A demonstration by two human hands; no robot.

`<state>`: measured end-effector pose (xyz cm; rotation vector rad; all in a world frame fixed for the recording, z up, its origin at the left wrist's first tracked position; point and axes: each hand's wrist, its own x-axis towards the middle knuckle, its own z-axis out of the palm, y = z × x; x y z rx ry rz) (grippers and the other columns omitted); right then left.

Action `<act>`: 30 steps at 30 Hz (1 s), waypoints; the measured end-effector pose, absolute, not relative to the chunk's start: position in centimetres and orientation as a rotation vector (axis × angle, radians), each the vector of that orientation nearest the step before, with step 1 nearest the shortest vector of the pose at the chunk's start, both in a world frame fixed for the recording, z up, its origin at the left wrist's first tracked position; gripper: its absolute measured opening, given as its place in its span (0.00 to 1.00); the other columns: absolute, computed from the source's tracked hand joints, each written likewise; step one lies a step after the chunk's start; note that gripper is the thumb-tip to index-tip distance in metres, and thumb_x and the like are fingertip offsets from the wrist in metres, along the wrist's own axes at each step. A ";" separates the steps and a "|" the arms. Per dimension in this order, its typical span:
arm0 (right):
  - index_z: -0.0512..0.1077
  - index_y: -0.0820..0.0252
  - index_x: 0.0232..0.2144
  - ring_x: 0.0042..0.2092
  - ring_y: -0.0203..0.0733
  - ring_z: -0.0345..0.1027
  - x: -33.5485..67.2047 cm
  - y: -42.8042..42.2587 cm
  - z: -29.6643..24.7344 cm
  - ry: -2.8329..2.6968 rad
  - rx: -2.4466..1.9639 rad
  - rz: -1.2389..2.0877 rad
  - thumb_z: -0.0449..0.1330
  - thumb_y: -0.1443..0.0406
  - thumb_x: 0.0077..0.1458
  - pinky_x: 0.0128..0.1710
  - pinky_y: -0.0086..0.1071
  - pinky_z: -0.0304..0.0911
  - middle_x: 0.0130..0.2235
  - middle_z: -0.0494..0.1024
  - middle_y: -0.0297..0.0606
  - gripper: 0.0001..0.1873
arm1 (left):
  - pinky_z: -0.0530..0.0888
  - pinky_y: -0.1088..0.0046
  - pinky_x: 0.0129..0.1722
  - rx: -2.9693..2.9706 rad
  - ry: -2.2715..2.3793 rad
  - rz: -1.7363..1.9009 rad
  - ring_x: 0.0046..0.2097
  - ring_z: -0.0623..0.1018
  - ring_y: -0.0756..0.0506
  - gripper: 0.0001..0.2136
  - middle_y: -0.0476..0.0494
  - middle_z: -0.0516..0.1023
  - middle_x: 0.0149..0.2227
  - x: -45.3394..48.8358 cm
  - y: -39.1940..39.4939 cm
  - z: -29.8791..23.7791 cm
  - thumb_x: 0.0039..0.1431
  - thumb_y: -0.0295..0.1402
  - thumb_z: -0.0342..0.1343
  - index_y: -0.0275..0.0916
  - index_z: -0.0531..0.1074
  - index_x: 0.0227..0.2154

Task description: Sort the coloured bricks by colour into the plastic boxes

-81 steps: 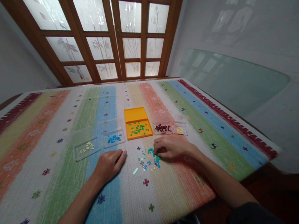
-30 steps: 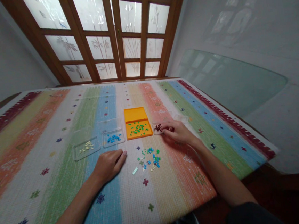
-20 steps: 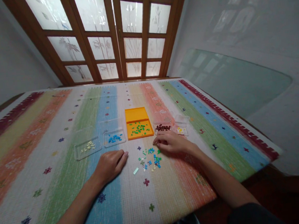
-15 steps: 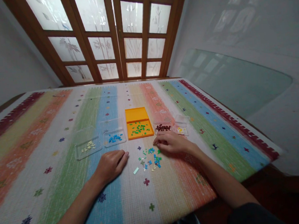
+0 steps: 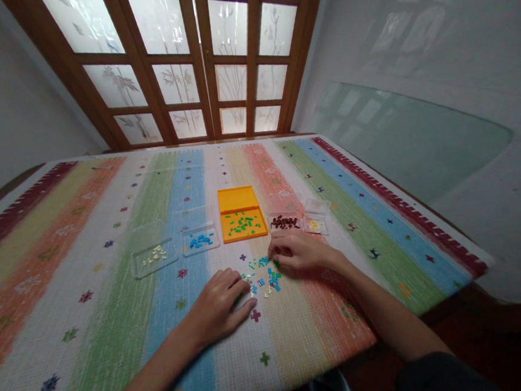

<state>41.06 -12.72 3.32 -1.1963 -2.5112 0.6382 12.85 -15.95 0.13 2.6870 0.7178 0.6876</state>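
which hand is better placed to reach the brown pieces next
Right, most likely. The right hand is just in front of the brown pieces, at the far right of the loose pile. The left hand is farther off, at the pile's left edge.

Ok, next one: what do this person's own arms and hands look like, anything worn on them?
Both the left hand and the right hand are bare, with no gloves, watch or bracelet visible. A plain dark sleeve shows near the right elbow; no sleeve shows on the left. Fine details such as nails are too small to judge.
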 end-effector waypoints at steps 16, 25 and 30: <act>0.78 0.61 0.33 0.37 0.41 0.70 41.0 -12.7 3.1 -2.490 -1.151 0.601 0.59 0.73 0.54 0.39 0.33 0.63 0.36 0.79 0.40 0.09 | 0.68 0.65 0.40 2.641 0.658 0.597 0.40 0.70 0.43 0.08 0.43 0.73 0.37 14.0 -16.8 0.1 0.70 0.30 0.53 0.39 0.73 0.34; 0.78 0.60 0.34 0.36 0.40 0.68 41.2 -12.5 2.9 -2.480 -1.166 0.571 0.59 0.73 0.55 0.38 0.32 0.62 0.36 0.78 0.39 0.08 | 0.69 0.63 0.44 2.631 0.654 0.677 0.43 0.71 0.42 0.05 0.43 0.76 0.42 15.8 -17.5 -0.6 0.70 0.29 0.54 0.39 0.72 0.45; 0.78 0.60 0.34 0.36 0.40 0.68 41.2 -12.6 3.0 -2.476 -1.184 0.574 0.59 0.72 0.56 0.38 0.32 0.61 0.36 0.78 0.39 0.07 | 0.68 0.63 0.43 2.690 0.693 0.689 0.43 0.70 0.41 0.10 0.44 0.77 0.41 16.4 -17.6 -1.0 0.66 0.28 0.59 0.39 0.72 0.49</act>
